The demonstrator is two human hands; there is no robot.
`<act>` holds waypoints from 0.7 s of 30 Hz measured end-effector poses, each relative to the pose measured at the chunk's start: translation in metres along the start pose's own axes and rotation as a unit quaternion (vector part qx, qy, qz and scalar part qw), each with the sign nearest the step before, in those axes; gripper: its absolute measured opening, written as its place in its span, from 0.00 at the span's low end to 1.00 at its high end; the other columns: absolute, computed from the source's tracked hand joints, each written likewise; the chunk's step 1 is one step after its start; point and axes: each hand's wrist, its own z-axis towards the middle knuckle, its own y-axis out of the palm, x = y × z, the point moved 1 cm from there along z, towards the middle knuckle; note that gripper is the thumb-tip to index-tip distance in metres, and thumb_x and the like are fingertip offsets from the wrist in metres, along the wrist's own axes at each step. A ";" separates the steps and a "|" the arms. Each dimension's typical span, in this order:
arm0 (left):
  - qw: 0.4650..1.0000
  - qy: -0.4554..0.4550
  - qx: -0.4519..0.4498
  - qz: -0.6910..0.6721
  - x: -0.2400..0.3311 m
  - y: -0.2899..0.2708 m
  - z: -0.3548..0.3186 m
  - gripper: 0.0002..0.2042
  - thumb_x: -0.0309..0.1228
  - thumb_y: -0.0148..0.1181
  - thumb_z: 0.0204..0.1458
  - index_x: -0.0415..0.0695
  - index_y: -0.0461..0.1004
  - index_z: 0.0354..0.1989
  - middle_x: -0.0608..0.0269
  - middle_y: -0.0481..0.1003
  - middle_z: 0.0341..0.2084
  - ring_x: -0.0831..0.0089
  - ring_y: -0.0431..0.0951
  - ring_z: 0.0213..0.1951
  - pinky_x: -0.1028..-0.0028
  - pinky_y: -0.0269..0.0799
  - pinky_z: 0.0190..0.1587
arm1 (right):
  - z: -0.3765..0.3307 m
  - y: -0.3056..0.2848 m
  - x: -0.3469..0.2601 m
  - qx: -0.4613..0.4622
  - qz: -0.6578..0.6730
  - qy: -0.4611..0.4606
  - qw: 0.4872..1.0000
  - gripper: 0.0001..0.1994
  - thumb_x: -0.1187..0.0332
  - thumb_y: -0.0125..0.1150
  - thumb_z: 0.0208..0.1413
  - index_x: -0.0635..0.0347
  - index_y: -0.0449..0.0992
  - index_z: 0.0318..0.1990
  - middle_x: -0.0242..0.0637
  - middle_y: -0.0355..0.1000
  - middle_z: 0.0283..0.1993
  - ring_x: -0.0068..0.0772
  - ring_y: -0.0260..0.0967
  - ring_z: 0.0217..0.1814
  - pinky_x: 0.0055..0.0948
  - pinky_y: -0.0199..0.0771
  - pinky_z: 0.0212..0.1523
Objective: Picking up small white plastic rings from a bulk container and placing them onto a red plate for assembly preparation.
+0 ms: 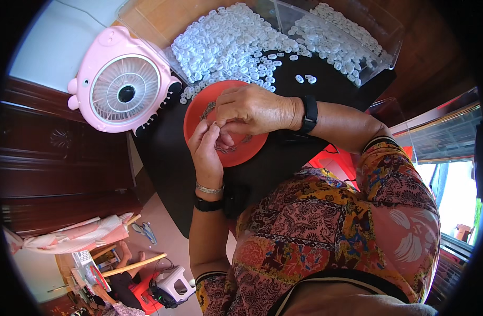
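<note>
Over a round red-orange bowl on the dark table, my left hand and my right hand meet with their fingertips pinched together. Whatever sits between the fingers is too small and hidden to name. Small silvery metal pieces lie in the bowl, partly covered by my hands. Just beyond the bowl spreads a large heap of small white oval plastic pieces, each with holes or dark spots.
A clear plastic bin at the far right holds more white pieces. Two loose pieces lie near it. A pink animal-shaped fan stands left of the bowl. At lower left, another person's legs show beside a stool.
</note>
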 end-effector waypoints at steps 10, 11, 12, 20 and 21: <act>0.999 0.025 -0.025 0.038 0.003 0.000 0.000 0.10 0.30 0.44 0.57 0.36 0.70 0.31 0.61 0.71 0.19 0.75 0.71 0.22 0.79 0.64 0.26 | -0.002 0.000 0.010 0.020 0.127 0.060 0.990 0.06 0.71 0.65 0.47 0.58 0.75 0.33 0.35 0.73 0.31 0.40 0.73 0.34 0.32 0.72 0.34; 0.999 0.023 -0.021 0.032 0.002 0.000 0.000 0.10 0.30 0.44 0.57 0.36 0.70 0.30 0.61 0.71 0.19 0.75 0.72 0.22 0.79 0.64 0.27 | -0.001 0.000 0.010 0.020 0.127 0.055 0.990 0.06 0.71 0.64 0.48 0.59 0.75 0.33 0.35 0.73 0.31 0.40 0.73 0.34 0.31 0.72 0.34; 0.999 0.021 -0.016 0.025 0.002 0.000 -0.001 0.10 0.30 0.44 0.56 0.36 0.70 0.30 0.61 0.71 0.19 0.75 0.72 0.22 0.80 0.64 0.27 | -0.001 0.002 0.009 0.019 0.128 0.056 0.990 0.06 0.71 0.64 0.48 0.59 0.75 0.33 0.35 0.73 0.31 0.40 0.73 0.34 0.31 0.72 0.34; 0.996 0.037 -0.007 0.076 0.003 0.004 -0.003 0.08 0.28 0.48 0.56 0.37 0.71 0.28 0.65 0.71 0.19 0.81 0.68 0.22 0.81 0.61 0.27 | -0.001 -0.001 0.005 -0.010 0.134 0.104 0.985 0.06 0.72 0.63 0.47 0.60 0.75 0.33 0.37 0.74 0.31 0.37 0.73 0.34 0.30 0.71 0.36; 0.994 0.046 -0.008 0.096 0.004 0.005 -0.004 0.08 0.27 0.49 0.56 0.37 0.70 0.28 0.65 0.71 0.19 0.82 0.67 0.23 0.81 0.61 0.27 | 0.000 -0.003 0.003 -0.011 0.135 0.105 0.985 0.06 0.72 0.63 0.47 0.60 0.75 0.33 0.37 0.74 0.31 0.37 0.73 0.34 0.30 0.71 0.36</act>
